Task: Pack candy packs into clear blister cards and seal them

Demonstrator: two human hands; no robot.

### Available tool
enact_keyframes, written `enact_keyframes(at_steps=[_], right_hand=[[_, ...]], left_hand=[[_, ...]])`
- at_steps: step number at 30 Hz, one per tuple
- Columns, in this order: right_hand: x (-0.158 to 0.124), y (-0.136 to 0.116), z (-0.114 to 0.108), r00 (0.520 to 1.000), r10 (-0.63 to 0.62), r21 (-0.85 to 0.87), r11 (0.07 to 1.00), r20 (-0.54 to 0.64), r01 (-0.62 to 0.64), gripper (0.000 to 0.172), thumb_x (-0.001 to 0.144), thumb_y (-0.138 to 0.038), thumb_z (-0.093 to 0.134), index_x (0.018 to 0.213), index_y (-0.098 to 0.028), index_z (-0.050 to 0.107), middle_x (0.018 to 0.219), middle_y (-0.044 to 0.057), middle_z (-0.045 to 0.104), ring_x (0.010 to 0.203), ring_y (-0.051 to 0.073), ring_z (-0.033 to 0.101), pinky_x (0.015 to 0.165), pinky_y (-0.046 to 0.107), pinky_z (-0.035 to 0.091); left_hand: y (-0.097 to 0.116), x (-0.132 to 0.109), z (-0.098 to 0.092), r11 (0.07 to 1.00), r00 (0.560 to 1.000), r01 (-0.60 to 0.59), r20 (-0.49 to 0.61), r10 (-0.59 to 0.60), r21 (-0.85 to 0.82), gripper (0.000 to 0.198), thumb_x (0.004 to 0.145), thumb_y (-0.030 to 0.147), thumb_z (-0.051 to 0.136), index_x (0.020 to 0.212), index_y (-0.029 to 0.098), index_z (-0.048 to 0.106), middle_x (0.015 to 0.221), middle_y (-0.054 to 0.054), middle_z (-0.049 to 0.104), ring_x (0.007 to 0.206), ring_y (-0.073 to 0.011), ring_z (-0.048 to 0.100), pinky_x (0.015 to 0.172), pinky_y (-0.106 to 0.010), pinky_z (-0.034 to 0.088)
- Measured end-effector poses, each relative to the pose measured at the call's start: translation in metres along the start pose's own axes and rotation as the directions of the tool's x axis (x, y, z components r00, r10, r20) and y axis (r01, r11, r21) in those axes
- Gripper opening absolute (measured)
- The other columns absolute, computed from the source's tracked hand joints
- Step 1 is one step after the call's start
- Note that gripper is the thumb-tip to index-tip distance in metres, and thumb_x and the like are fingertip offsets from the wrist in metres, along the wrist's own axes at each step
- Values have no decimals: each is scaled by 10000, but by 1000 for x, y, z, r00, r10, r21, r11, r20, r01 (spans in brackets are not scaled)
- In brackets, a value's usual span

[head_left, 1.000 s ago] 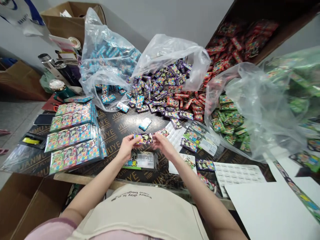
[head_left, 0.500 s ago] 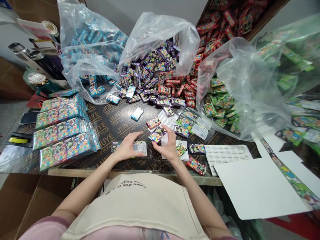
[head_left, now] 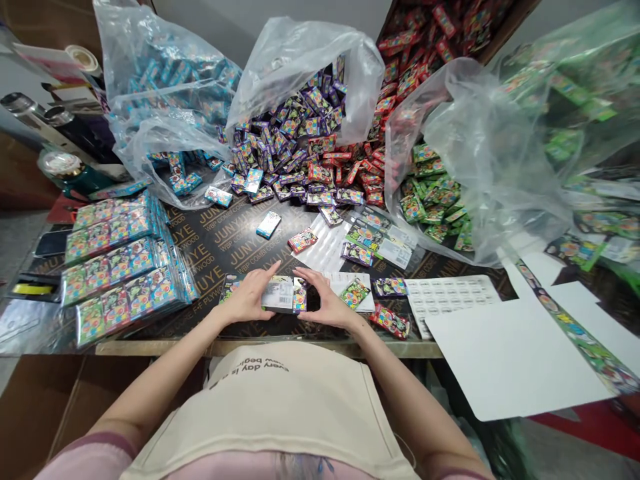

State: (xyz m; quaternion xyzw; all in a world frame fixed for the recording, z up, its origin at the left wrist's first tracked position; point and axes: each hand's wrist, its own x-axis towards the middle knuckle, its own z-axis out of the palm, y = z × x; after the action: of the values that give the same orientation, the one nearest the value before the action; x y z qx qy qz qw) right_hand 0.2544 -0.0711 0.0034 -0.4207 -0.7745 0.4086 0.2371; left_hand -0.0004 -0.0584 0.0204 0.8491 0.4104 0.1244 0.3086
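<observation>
1. The purple pack (head_left: 300, 295) is at the right end of the flat sleeve (head_left: 277, 292); its long axis runs front to back, one end toward the person, while the sleeve's runs side to side.
2. Of the hands, the right hand (head_left: 324, 300) grips the pack by its near and far ends; the left hand (head_left: 246, 298) is spread open at the sleeve, thumb and forefinger apart.
3. Beyond them, the red pack (head_left: 303, 240) and blue pack (head_left: 269, 225) lie slanted, far ends rightward.
4. The worktop (head_left: 245, 227) is dark with printed lettering; filled stacks (head_left: 130, 300) lie left, white card (head_left: 515, 363) right.
5. Clear bags (head_left: 260, 67) of packs stand behind, before a grey wall (head_left: 280, 10).
</observation>
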Motion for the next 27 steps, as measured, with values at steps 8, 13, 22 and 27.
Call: enact_keyframes(at_steps=[8, 13, 22, 27], right_hand=[[2, -13, 17, 922, -40, -95, 995, -385, 4, 762, 833, -467, 594, 1457, -276, 202, 1112, 64, 658, 1176, 267, 518, 1079, 519, 206], [16, -8, 5, 861, 0, -152, 984, -508, -89, 596, 890, -402, 499, 1425, -247, 287, 1096, 66, 670, 1115, 240, 552, 1051, 476, 248], [80, 47, -9, 861, 142, -484, 777, -488, -402, 898, 670, -586, 663, 1428, -230, 340, 1231, 156, 510, 1145, 343, 447, 961, 501, 287], [83, 53, -6, 840, 142, -416, 817, -525, -398, 795, 735, -398, 597, 1444, -195, 302, 1026, 90, 590, 1022, 285, 501, 967, 465, 273]], left_hand=[[0, 0, 0, 994, 983, 102, -151, -105, -29, 1169, 610, 262, 752, 1495, 236, -11, 1270, -105, 509, 1130, -289, 484, 985, -452, 377], [-3, 2, 3, 994, 981, 113, -158, -110, 12, 1139, 632, 291, 745, 1496, 228, 5, 1245, -109, 521, 1097, -284, 501, 955, -433, 393], [-17, 2, 20, 960, 980, 184, -117, -161, 213, 958, 655, 312, 745, 1465, 220, 242, 1230, -124, 528, 1129, -315, 475, 954, -458, 383], [-20, 6, 14, 981, 958, 180, -239, -159, 67, 675, 766, 436, 664, 1364, 231, 430, 1329, -137, 479, 1220, -297, 448, 1011, -471, 364]])
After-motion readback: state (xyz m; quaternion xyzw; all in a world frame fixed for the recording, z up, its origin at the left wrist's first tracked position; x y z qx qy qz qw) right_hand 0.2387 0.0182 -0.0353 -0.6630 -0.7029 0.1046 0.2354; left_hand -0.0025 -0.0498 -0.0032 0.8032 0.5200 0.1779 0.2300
